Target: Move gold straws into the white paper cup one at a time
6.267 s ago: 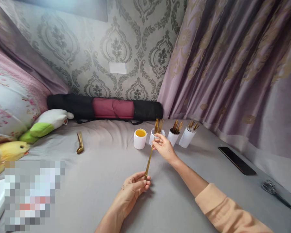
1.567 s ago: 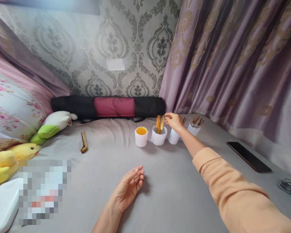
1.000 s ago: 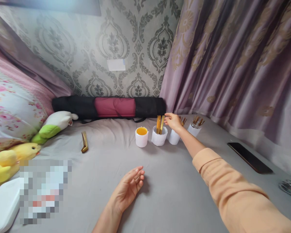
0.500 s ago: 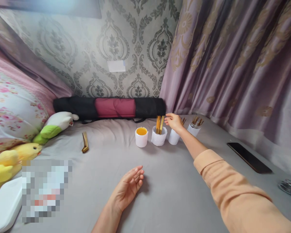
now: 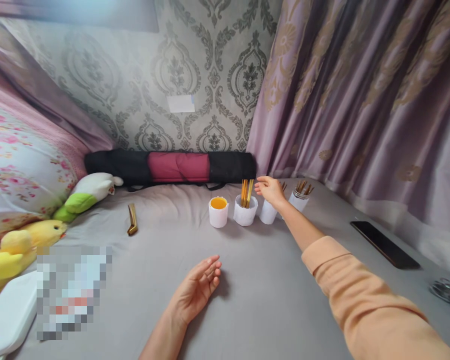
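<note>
My right hand (image 5: 270,190) reaches far across the grey bed sheet (image 5: 255,280) to a row of white cups. It hovers over the third cup (image 5: 267,212), its fingers stretched left toward the gold sticks (image 5: 246,192) standing in the second cup (image 5: 245,214). Nothing shows in those fingers. The first cup (image 5: 218,212) holds something yellow, and a fourth cup (image 5: 298,200) holds more sticks. My left hand (image 5: 195,291) rests on the sheet near me, fingers loosely apart and holding nothing.
A bent gold piece (image 5: 132,219) lies on the sheet at the left. A black and maroon roll (image 5: 172,167) lies along the wall. Plush toys (image 5: 86,192) and a pillow sit at the left. A dark phone (image 5: 384,244) and scissors (image 5: 446,290) lie at the right, by the curtain.
The gold stick that both hands held 6.3 s ago is gone from them. My left hand has dropped to the sheet; my right hand has stayed by the cups for the last second.
</note>
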Demonstrator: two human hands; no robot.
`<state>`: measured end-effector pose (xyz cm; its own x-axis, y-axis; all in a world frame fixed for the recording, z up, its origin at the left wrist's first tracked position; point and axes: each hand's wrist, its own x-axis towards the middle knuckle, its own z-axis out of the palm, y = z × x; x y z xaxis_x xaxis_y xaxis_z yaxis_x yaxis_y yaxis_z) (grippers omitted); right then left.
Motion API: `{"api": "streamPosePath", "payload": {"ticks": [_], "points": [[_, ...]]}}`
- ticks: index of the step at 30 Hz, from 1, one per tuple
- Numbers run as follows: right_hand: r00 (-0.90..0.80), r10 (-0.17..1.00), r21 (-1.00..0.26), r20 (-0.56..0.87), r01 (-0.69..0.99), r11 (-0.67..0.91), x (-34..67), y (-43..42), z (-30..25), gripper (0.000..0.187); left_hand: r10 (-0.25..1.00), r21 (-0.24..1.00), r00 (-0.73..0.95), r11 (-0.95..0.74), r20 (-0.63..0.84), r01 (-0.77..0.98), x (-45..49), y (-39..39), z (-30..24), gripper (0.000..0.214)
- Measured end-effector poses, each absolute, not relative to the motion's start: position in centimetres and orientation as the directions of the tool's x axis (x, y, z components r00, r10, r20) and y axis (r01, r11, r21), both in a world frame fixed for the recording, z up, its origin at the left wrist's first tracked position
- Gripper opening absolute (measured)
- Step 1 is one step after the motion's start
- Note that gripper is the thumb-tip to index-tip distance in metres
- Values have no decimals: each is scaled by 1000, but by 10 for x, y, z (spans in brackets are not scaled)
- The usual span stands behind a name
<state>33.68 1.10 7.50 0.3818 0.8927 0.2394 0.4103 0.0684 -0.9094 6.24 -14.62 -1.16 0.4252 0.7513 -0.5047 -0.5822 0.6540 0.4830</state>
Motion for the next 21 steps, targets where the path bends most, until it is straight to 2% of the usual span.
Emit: {"api": "streamPosePath", "payload": {"ticks": [12, 21], "points": [[404, 875, -926, 268, 358, 119, 328, -10, 72, 13, 750, 472, 436, 655, -497, -590, 63, -147, -6, 25], [395, 886, -953, 243, 269, 141, 314, -32, 70, 14, 748, 465, 444, 658, -494, -592, 62, -146, -10, 27]]}}
